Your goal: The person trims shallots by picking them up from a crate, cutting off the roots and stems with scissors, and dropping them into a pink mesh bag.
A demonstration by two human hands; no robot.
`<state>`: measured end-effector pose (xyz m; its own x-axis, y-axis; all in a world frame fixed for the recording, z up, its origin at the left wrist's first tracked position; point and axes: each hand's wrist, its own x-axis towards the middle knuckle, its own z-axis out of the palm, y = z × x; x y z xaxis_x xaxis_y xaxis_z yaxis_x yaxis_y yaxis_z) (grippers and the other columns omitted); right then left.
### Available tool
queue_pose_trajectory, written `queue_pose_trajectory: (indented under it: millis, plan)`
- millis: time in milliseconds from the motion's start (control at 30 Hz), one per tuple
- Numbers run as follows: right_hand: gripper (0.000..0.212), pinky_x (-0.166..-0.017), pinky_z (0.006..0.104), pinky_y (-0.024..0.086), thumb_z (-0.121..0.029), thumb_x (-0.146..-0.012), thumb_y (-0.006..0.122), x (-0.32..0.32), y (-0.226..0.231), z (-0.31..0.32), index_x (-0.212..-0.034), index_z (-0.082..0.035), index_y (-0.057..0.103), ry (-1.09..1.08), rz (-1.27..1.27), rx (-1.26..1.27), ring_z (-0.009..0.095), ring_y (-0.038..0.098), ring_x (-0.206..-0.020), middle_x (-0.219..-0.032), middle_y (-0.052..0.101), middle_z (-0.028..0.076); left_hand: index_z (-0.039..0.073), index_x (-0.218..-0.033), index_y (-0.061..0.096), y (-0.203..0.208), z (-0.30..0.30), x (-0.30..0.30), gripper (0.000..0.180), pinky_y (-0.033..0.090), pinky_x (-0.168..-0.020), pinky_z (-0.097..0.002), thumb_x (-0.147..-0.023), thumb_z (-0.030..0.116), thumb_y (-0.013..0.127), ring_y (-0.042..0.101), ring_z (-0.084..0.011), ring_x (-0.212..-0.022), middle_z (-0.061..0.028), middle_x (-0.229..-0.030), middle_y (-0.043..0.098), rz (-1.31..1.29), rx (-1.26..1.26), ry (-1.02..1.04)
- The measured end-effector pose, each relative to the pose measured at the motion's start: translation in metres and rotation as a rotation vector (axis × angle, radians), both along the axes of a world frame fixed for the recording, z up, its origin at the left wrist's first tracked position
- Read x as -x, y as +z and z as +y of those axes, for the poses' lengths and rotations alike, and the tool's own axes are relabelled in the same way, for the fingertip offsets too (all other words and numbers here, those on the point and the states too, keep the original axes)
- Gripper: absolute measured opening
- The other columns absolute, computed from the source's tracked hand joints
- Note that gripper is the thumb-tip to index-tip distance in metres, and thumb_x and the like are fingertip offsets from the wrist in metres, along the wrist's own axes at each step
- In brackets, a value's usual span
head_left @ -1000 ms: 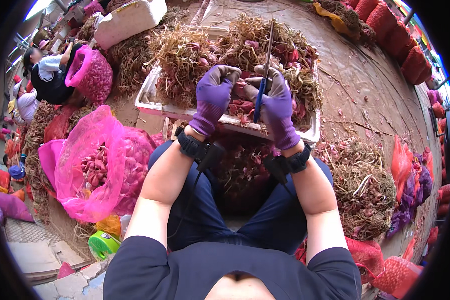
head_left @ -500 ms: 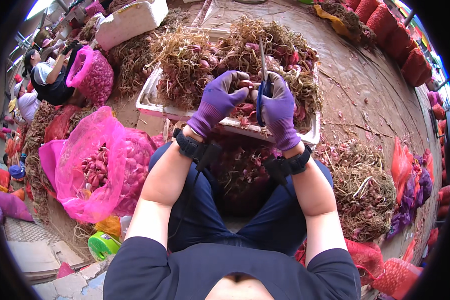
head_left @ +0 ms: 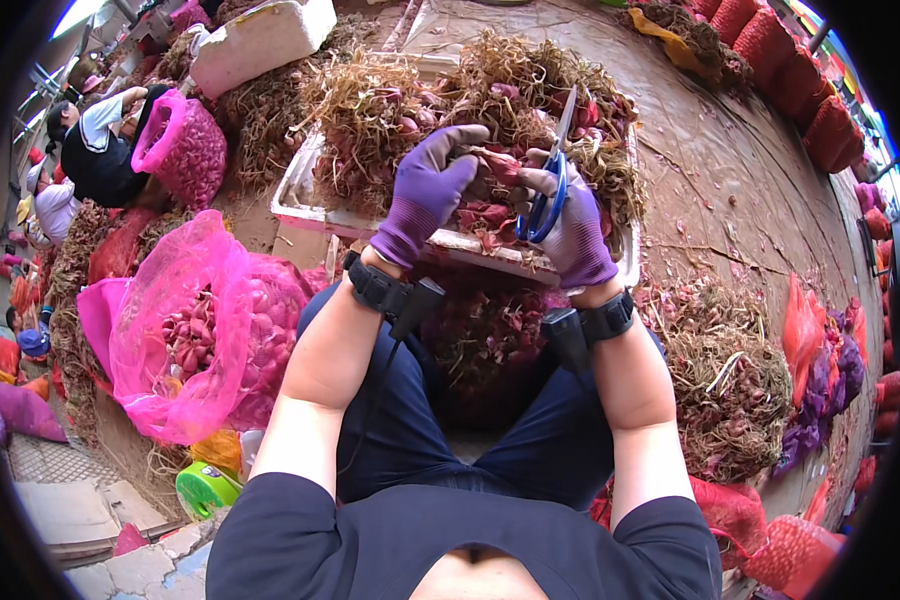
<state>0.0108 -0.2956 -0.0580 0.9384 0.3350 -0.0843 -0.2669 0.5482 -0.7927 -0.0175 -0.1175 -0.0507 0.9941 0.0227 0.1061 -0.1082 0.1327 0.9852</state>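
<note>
Left hand: the left hand (head_left: 428,190), in a purple glove, is curled nearly closed, its fingertips pinching a red shallot (head_left: 497,166) by one end; a black wrist strap sits below the glove.
Right hand: the right hand (head_left: 570,222), also gloved in purple, is closed through the blue handles of a pair of scissors (head_left: 552,170); its fingers wrap the loops.
Scissors: blades point up toward 12 o'clock, just at 3 o'clock of the shallot; whether the blades are apart or together cannot be told.
Shallot: held between the two hands, above the white tray (head_left: 300,200), at 12 o'clock from the person's lap.
Tray: heaped with untrimmed shallots (head_left: 390,100) with dry straw-coloured roots and tops, lying beyond the knees.
Pink mesh bag (head_left: 195,320): at 9 o'clock of the left forearm, open-mouthed, holding trimmed red shallots.
Trimmings heap (head_left: 730,370): a mound of roots and skins at 3 o'clock of the right forearm, on the ground.
Red mesh sacks (head_left: 770,35): lined up at 1 o'clock along the far edge.
Other person (head_left: 100,150): seated at 10 o'clock beside another pink bag, well apart from the hands.
</note>
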Motion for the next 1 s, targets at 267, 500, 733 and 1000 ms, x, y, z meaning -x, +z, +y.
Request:
queue_pose_trajectory:
  millis: [267,500,733,1000]
  plan:
    - [0.041,-0.056,0.0220,0.049,0.001,-0.082,0.067,-0.002,-0.007,0.006,-0.119,-0.001,0.049,-0.105,-0.107,0.150,0.013,0.059,-0.066,-0.084,0.059,0.005,0.001,-0.124,0.057,-0.019,0.002,-0.011,0.031,0.050,-0.083,-0.0216,-0.095,0.010,0.059,0.061,-0.0076,-0.094,-0.0042,-0.108,0.066,-0.155,-0.173,-0.094]
    - [0.042,-0.061,0.0212,0.054,0.002,-0.079,0.070,0.001,0.003,0.007,-0.117,-0.001,0.054,-0.123,-0.165,0.259,0.010,0.062,-0.070,-0.086,0.057,0.001,0.003,-0.108,0.067,-0.006,0.009,-0.008,0.020,0.052,-0.077,-0.0250,-0.092,0.013,0.065,0.062,-0.0081,-0.088,-0.0032,-0.099,0.069,-0.047,-0.344,-0.014]
    - [0.042,-0.059,0.0234,0.055,0.002,-0.078,0.068,0.001,0.008,0.004,-0.117,-0.002,0.054,-0.105,-0.107,0.323,0.012,0.064,-0.069,-0.081,0.059,0.003,0.004,-0.102,0.068,-0.008,0.014,-0.005,0.017,0.051,-0.071,-0.0295,-0.086,0.008,0.067,0.064,-0.0176,-0.078,-0.0081,-0.087,0.067,-0.544,-0.817,0.117]
    - [0.034,-0.059,0.0195,0.045,-0.001,-0.078,0.069,0.003,-0.006,0.013,-0.110,-0.004,0.060,-0.264,-0.535,0.661,0.002,0.049,-0.064,-0.075,0.054,-0.005,0.002,-0.094,0.066,-0.013,0.008,-0.007,0.013,0.051,-0.067,-0.0297,-0.091,0.015,0.061,0.062,-0.0124,-0.074,-0.0043,-0.080,0.065,-0.177,-0.768,0.198]
